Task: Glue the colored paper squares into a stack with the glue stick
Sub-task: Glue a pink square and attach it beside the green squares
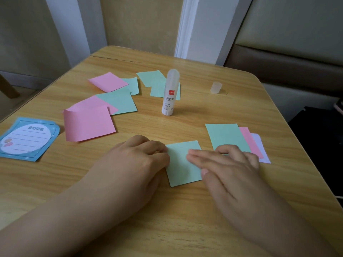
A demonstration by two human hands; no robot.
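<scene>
While the glue stick stands upright, both hands' flat grips press 1 green square.

Seeing two bare hands only: left hand, right hand. Forearms running bare all the way to the frame edge: left forearm, right forearm. Sleeve line sitting outside the frame, so clothing not telling. Nails showing short, trimmed close to the fingertips; right thumbnail reading clearest. Knuckles and finger creases showing plainly on the left hand. Slight blur softening the right fingers, hiding the finer detail there.
</scene>
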